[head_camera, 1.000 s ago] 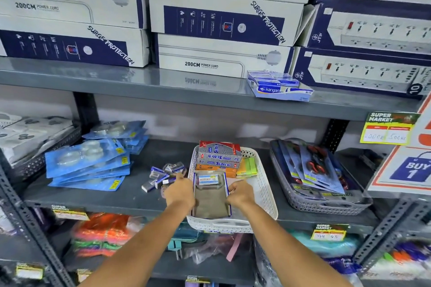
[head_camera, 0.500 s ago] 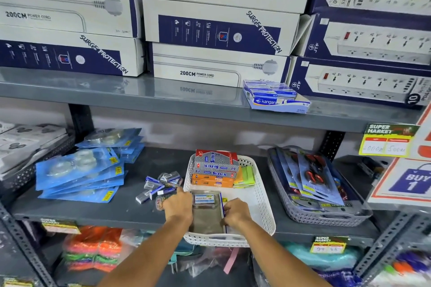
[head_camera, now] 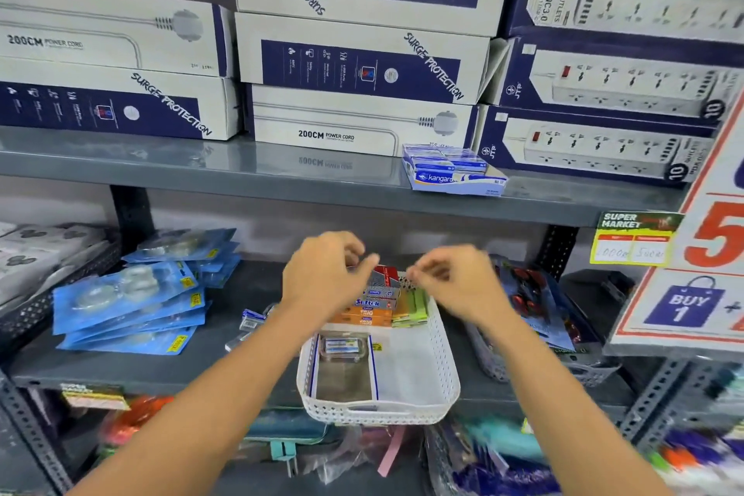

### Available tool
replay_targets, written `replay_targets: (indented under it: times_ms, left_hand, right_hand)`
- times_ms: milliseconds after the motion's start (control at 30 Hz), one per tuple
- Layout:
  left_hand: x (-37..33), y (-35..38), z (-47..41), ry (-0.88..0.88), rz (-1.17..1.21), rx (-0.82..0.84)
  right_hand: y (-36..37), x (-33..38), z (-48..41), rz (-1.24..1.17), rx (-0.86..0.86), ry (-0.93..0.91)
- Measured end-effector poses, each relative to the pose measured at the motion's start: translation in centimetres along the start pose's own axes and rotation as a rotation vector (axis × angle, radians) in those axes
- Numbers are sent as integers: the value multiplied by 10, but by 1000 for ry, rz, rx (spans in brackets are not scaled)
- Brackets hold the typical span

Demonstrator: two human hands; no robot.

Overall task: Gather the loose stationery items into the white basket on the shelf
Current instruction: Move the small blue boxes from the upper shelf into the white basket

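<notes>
The white basket [head_camera: 437, 395] stands at the front edge of the middle shelf. A flat clear-and-blue packet [head_camera: 342, 366] lies in its left half. At its back sits a stack of small boxes [head_camera: 372, 304], red, blue and orange, with green pads [head_camera: 410, 310] beside it. My left hand [head_camera: 322, 274] and my right hand [head_camera: 451, 278] hover above the back of the basket, fingers loosely curled, holding nothing. Small loose staple boxes [head_camera: 251, 320] lie on the shelf left of the basket, partly hidden by my left forearm.
Blue blister packs [head_camera: 129, 302] are piled at the left. A grey basket [head_camera: 563, 358] with scissor packs stands on the right. A Kangaro box [head_camera: 455, 173] and power-strip cartons [head_camera: 362, 64] fill the upper shelf. A sale sign [head_camera: 692, 274] juts in at the right.
Both hands let go of the flat packet, which now lies in the basket, and rose to the back of the basket. The view moved closer.
</notes>
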State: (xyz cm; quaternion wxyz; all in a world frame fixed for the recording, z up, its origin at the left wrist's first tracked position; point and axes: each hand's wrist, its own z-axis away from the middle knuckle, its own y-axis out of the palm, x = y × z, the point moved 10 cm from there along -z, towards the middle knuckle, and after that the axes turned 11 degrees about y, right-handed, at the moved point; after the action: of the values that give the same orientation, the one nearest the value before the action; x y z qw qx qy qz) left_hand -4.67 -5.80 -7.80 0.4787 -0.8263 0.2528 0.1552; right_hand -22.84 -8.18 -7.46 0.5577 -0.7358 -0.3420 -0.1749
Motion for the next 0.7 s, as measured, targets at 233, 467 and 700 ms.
replay_targets:
  times_ms: [233, 467, 700]
  left_hand:
    - [-67, -52, -59, 166, 552, -309]
    - [-66, -8, -108, -74, 415, -47]
    - [-67, 0, -112, -143, 479, 68]
  right_hand:
    - [-156, 27, 7, -340, -616, -53]
    - [-135, -8, -72, -185, -274, 362]
    - [-114, -24, -81, -311, -177, 488]
